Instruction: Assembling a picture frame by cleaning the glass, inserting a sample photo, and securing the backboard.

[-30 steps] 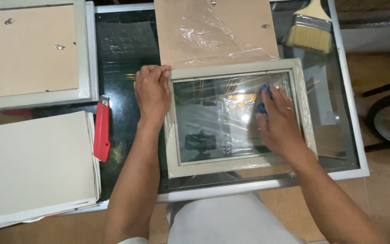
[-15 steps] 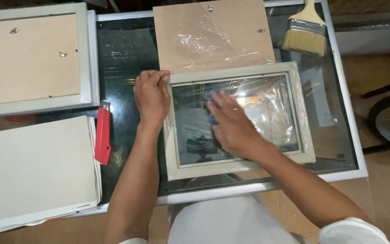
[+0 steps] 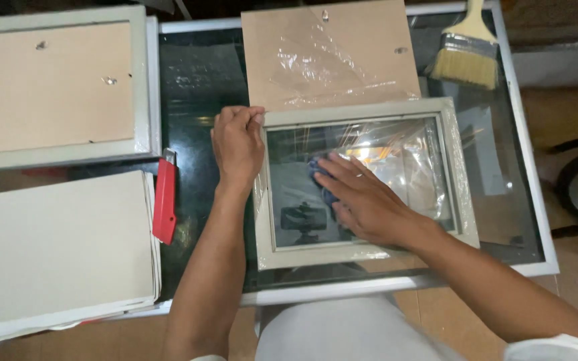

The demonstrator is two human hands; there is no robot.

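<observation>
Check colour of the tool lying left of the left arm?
Red: the utility knife on the glass table, clear in the head view.

Both forearms bare to the elbow; left hand (image 3: 237, 144) and right hand (image 3: 362, 200) ungloved, without rings or watch. White sleeve edge at right upper arm. Light grey garment over lap.

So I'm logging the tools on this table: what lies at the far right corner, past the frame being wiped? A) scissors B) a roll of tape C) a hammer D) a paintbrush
D: a wide paintbrush with pale bristles lies on the glass table, beyond the frame.
</observation>
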